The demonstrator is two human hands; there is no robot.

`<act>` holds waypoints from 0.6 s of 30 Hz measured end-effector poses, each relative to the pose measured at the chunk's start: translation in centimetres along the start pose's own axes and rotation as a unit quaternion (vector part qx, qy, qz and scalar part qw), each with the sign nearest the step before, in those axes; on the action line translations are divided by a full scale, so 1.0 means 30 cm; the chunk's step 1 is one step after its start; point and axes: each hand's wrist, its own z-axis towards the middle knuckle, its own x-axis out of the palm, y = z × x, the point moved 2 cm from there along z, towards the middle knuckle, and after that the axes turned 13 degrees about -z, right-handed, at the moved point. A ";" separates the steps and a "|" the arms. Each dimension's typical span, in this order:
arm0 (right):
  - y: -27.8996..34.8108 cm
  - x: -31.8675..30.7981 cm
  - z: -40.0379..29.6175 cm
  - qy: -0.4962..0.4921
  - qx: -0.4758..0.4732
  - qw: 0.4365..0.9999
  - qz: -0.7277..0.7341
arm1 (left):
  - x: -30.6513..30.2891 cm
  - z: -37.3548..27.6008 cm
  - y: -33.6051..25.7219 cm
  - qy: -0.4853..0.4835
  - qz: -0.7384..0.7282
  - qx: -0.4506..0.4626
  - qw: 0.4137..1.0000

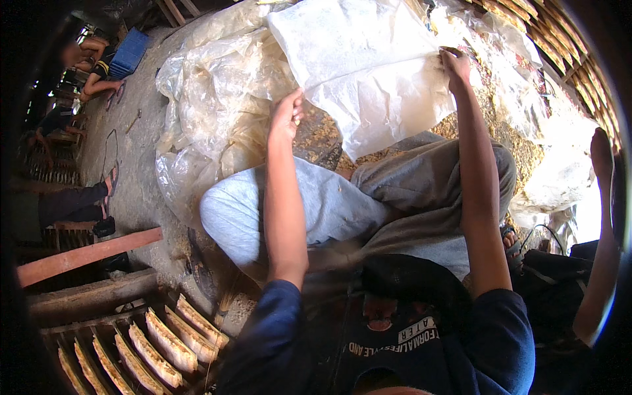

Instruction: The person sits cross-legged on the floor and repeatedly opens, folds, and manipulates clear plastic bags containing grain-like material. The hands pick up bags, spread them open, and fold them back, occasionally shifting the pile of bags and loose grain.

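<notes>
Between my two hands a whitish translucent plastic sheet [368,69] is stretched, its near part hanging over my crossed legs in grey trousers [345,202]. My left hand [288,114] grips the sheet's left edge. At the right edge my right hand [454,66] pinches it, with that arm reaching farther out. Left of the sheet lies a crumpled heap of clear plastic film [217,94]. Below the sheet, a dark surface is strewn with yellowish-brown crumbs [323,133], partly hidden by the plastic.
Slatted racks holding pale strips [163,340] stand at lower left, near a reddish wooden plank [91,254]. More slats [568,49] line the upper right. People sit at far left by a blue plastic crate [128,53]. Another person's arm [600,237] shows at the right rim.
</notes>
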 end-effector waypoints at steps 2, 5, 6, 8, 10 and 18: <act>0.001 0.020 -0.012 0.015 -0.001 1.000 -0.002 | -0.013 -0.002 0.001 -0.059 -0.004 0.014 0.998; -0.014 0.065 -0.057 0.100 -0.039 0.991 -0.080 | 0.137 -0.066 0.072 -0.032 -0.039 -0.042 0.998; -0.057 0.059 -0.027 0.058 -0.062 0.987 -0.138 | 0.177 -0.052 0.102 -0.009 -0.058 -0.082 0.995; -0.059 0.068 -0.032 0.034 -0.070 0.978 -0.195 | 0.154 -0.023 0.099 0.003 -0.080 -0.035 0.996; 0.011 0.114 -0.131 0.077 -0.046 0.977 -0.191 | -0.001 0.012 0.060 -0.039 -0.115 0.037 0.992; -0.206 0.110 -0.022 0.245 -0.055 0.968 -0.022 | 0.019 0.046 0.092 -0.074 -0.065 0.008 0.995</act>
